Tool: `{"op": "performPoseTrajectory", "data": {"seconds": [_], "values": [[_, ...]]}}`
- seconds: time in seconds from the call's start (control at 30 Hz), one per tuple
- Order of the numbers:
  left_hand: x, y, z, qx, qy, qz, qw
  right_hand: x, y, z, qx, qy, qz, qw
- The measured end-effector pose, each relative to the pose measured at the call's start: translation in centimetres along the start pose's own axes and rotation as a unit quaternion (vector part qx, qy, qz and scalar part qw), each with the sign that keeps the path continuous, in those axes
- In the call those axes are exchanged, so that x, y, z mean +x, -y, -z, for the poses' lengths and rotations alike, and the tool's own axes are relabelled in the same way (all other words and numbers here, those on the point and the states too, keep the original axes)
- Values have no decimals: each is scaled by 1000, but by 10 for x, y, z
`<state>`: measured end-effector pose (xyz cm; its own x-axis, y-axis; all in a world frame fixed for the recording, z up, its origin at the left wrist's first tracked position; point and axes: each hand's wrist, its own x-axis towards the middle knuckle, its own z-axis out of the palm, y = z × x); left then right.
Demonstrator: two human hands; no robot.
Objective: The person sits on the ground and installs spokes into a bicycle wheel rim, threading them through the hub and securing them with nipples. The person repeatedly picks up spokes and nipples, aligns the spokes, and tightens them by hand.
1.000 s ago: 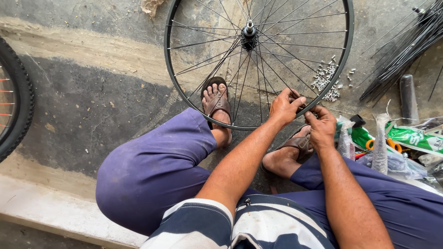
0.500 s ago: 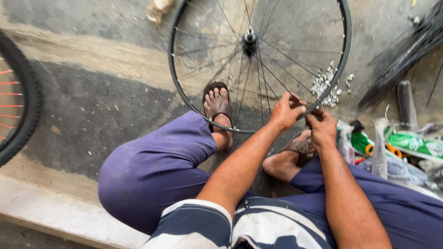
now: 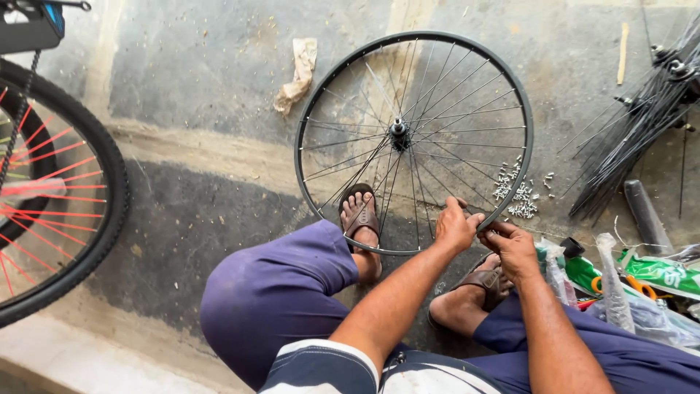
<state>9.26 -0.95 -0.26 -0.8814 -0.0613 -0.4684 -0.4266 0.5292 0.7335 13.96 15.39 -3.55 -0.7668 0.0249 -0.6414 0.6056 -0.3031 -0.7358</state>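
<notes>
A black spoked bicycle wheel rim (image 3: pixel 306 117) with a hub (image 3: pixel 398 130) lies flat on the concrete floor in front of me. My left hand (image 3: pixel 453 228) grips the near right part of the rim where a spoke meets it. My right hand (image 3: pixel 512 249) is pinched at the same spot on the rim, right beside the left hand; whatever small part it holds is hidden by the fingers. My left foot in a brown sandal (image 3: pixel 360 216) rests inside the rim. My right foot (image 3: pixel 477 288) sits just under my hands.
A pile of small silver spoke nipples (image 3: pixel 516 195) lies at the rim's right edge. A bundle of black spokes (image 3: pixel 634 124) lies at the far right, plastic bags and green packets (image 3: pixel 656 277) at my right knee. A tyred wheel with red spokes (image 3: pixel 65 211) stands on the left.
The view has tilted so the whole rim shows. Both hands stay together at the same spot on the near right of the rim.
</notes>
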Motion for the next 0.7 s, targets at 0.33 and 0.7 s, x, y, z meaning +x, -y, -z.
{"op": "performPoseTrajectory", "data": {"seconds": [0.33, 0.7], "values": [[4, 8, 1, -75, 50, 1, 996, 1, 3, -7, -5, -27, 3, 1000], [2, 11, 6, -191, 91, -25, 977, 4, -5, -4, -11, -44, -3, 999]]}}
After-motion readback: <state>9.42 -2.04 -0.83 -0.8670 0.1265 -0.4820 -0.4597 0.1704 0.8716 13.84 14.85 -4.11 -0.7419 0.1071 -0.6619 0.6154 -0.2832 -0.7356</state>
